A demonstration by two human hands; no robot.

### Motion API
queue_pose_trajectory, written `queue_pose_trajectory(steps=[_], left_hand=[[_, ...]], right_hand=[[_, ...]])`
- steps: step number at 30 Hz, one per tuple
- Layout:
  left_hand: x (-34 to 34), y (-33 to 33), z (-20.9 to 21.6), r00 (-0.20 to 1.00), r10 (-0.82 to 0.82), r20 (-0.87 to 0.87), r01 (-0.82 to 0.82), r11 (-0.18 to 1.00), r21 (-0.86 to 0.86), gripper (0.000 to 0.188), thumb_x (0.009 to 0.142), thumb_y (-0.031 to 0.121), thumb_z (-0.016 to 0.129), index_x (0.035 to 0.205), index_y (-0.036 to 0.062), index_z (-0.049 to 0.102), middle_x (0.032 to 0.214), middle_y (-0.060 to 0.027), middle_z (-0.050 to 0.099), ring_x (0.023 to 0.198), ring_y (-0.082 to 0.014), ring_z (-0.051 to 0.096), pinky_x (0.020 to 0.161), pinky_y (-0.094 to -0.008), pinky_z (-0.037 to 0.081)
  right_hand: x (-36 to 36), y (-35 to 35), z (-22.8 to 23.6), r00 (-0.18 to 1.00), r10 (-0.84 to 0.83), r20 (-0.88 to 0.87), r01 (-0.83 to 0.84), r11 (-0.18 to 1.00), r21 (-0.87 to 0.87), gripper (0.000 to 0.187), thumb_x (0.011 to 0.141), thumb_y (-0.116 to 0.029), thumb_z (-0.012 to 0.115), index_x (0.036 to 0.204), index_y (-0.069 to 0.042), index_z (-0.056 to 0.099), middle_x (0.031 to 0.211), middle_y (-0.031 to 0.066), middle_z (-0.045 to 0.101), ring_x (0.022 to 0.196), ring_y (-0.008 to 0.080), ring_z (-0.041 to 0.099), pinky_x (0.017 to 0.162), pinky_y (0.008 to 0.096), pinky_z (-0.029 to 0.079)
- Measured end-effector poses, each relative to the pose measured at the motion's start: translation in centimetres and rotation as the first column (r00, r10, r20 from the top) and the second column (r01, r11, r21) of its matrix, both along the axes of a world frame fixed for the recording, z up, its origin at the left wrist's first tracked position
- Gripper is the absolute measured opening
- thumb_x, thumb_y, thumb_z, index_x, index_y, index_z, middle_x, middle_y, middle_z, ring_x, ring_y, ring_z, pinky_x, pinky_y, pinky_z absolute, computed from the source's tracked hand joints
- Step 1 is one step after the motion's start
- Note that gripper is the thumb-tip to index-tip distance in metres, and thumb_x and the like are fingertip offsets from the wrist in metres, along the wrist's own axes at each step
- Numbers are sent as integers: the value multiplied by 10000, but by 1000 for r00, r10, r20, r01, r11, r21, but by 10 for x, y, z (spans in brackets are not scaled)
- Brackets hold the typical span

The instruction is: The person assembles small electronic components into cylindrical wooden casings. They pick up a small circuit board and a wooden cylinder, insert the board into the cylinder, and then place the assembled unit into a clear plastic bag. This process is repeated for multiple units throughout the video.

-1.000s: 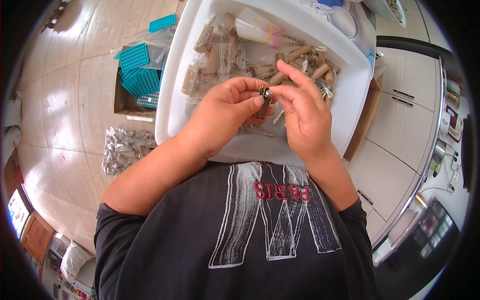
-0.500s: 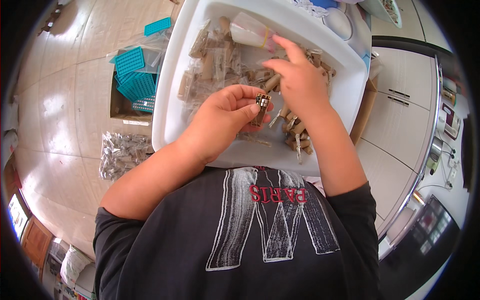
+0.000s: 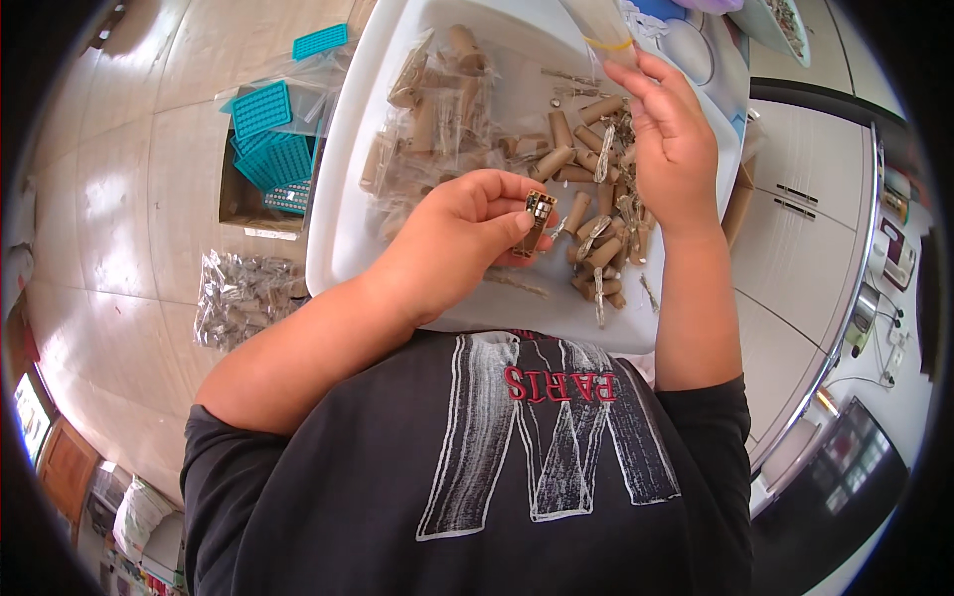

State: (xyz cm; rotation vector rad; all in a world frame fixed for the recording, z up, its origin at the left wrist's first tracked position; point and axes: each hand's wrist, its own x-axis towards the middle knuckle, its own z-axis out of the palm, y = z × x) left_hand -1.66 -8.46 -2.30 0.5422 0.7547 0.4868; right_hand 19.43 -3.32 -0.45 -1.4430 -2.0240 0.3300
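Observation:
My left hand (image 3: 462,233) is closed on a small brown piece with a dark and silver face (image 3: 538,211), pinched between thumb and fingers over the near part of a white tub (image 3: 323,233). What that piece is exactly I cannot make out. At the tub's far right, my right hand (image 3: 678,149) grips a bundle of clear plastic bags (image 3: 601,20) by its lower end, beside a yellow band (image 3: 608,45). Between and below the hands lie loose brown tubes (image 3: 553,164) and twisted bundles of thin strands (image 3: 604,154). Bagged brown tubes (image 3: 422,124) fill the tub's left side.
Left of the tub, a cardboard box (image 3: 238,204) holds teal perforated trays (image 3: 261,109); another teal tray (image 3: 320,42) lies farther off. A clear bag of small pieces (image 3: 248,298) sits on the floor. White cabinets (image 3: 805,219) stand to the right.
My right hand has moved right, carrying the banded plastic bags from the tub's far middle to its far right edge. The left hand has shifted slightly right, still pinching the small piece.

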Motion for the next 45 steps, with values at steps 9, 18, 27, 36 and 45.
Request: queue_pose_trajectory(steps=[9,18,27,36,45], left_hand=[[-1,3,4,1000,12,-18,-12,1000,-21,269,924,89,468,1181,9,454,1068,-83,592,938,-159,588,821,-295,476],[1,3,3,1000,8,-21,-9,1000,-23,261,925,76,455,1177,9,456,1073,-80,588,934,-150,587,813,-293,476],[0,3,2,999,19,-28,-20,1000,-12,262,930,81,451,1181,5,455,1081,-88,587,938,-155,590,819,-296,478],[1,2,4,999,32,-27,-32,999,-12,277,932,84,450,1196,1,448,1080,-91,590,952,-156,587,823,-297,480],[1,1,6,994,87,-61,-88,996,-17,240,913,59,460,1143,-10,467,1019,-68,591,925,-156,601,747,-272,489]], right_hand=[[-9,11,-41,998,1,57,12,972,-234,272,783,5,473,967,-94,648,1124,69,584,1001,262,565,840,339,453],[2,16,-53,823,41,566,114,965,-235,105,795,-133,547,831,-93,637,866,71,598,803,306,589,676,407,476],[-2,34,-62,760,127,638,75,957,-280,120,801,-172,562,808,-70,623,870,89,596,808,319,586,674,430,476],[-2,32,-61,748,100,656,29,983,-183,117,776,-144,565,780,-36,610,840,112,596,775,331,585,654,422,480],[-22,-40,17,998,47,29,-35,939,-342,117,769,-102,625,864,-36,640,795,99,602,699,254,596,611,320,468]])
